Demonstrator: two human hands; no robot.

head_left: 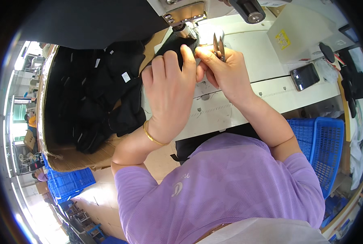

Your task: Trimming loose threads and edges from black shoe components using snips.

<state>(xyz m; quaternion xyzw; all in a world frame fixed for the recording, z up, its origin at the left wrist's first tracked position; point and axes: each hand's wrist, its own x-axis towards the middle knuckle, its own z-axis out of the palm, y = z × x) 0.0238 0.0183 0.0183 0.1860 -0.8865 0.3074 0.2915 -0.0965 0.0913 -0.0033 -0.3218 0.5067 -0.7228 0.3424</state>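
Black fabric point(173, 45) lies under the head of a white sewing machine point(226, 10). My left hand point(165, 87), with a gold bangle on its wrist, is closed on the fabric's near edge, fingers bent over it. Close by on its right, my right hand point(228, 75) is closed around small thread snips point(218, 48), their blades pointing up and away from me. The thumb and index finger of that hand pinch together beside the fabric, almost touching my left fingers. Whatever lies between those fingertips is too small to make out.
A cardboard box point(63, 160) full of black fabric pieces point(104, 93) stands at the left. On the white machine table point(266, 87), a phone point(304, 77) lies at the right. Blue plastic baskets point(327, 150) stand below the table on the right; another blue basket point(69, 183) is at lower left.
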